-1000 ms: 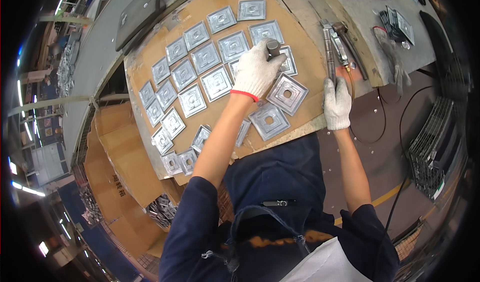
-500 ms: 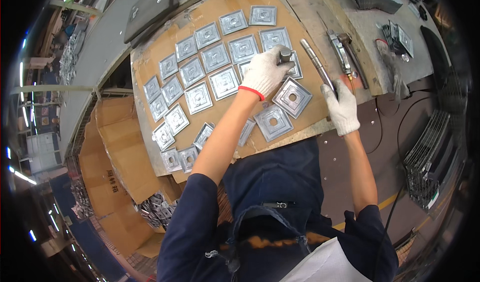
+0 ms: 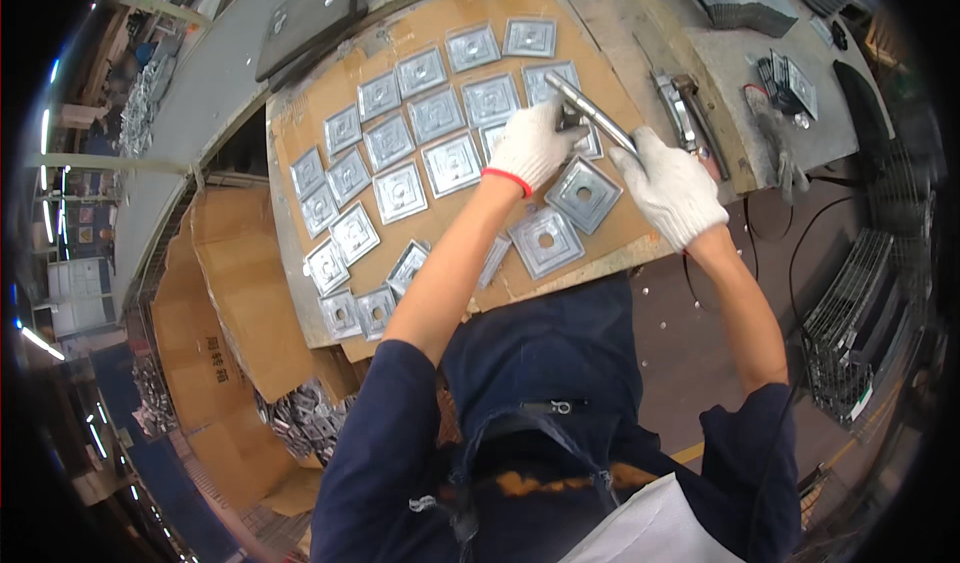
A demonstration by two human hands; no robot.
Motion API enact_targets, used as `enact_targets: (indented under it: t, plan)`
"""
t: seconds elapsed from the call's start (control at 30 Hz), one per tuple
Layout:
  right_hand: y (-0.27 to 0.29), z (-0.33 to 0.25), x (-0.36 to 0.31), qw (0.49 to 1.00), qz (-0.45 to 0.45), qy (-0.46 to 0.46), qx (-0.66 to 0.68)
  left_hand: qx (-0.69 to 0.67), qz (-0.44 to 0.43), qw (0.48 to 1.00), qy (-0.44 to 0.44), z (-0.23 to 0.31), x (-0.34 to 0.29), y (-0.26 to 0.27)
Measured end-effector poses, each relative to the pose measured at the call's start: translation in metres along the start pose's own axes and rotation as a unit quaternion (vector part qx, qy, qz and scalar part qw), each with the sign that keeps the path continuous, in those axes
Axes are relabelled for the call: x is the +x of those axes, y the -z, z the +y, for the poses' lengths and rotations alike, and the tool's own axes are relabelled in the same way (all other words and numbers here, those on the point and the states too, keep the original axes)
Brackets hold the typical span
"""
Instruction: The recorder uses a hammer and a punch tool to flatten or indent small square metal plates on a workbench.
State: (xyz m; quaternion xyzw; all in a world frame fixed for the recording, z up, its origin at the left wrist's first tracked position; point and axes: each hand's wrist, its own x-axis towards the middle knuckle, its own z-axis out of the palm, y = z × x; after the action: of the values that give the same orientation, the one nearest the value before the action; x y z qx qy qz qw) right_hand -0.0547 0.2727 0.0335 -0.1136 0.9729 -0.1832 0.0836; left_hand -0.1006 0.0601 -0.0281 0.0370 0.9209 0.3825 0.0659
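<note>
My left hand [image 3: 537, 150], in a white knit glove with a red cuff, is closed on a short dark metal cylinder [image 3: 573, 131]. The cylinder stands over a square metal plate [image 3: 590, 144] that hand and rod partly cover. My right hand [image 3: 672, 188], gloved in white, grips the near end of a long metal rod [image 3: 592, 112]. The rod's far part passes over the cylinder's top; whether they touch I cannot tell. Closer to me lie two square plates with round centre holes, one tilted plate [image 3: 583, 195] and one lower plate [image 3: 546, 242].
Rows of similar square plates [image 3: 435, 111] cover the cardboard sheet [image 3: 410, 238] on the bench. An air tool [image 3: 679, 113] lies right, near a loose grey glove [image 3: 777, 133] and stacked dark parts [image 3: 740, 1]. A cardboard box [image 3: 235, 333] stands left, beside heaped metal pieces [image 3: 305, 418].
My right hand has moved left and swung the rod from beside the plates to over the cylinder. The left hand stays in nearly the same place with the cylinder.
</note>
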Motion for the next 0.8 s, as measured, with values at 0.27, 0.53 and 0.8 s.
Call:
enact_targets:
  t: [0.27, 0.53, 0.8]
  plan:
    - [0.000, 0.003, -0.051, 0.957, 0.175, -0.004, 0.232, -0.026, 0.093, 0.995, -0.037, -0.009, -0.003, -0.002]
    - [-0.072, 0.044, -0.074, 0.972, 0.060, -0.169, 0.151, -0.071, 0.036, 0.996, -0.051, 0.029, -0.007, 0.012]
    - [-0.033, 0.026, -0.018, 0.988, 0.069, -0.113, 0.077, -0.019, -0.027, 0.991, -0.129, 0.031, -0.014, 0.022]
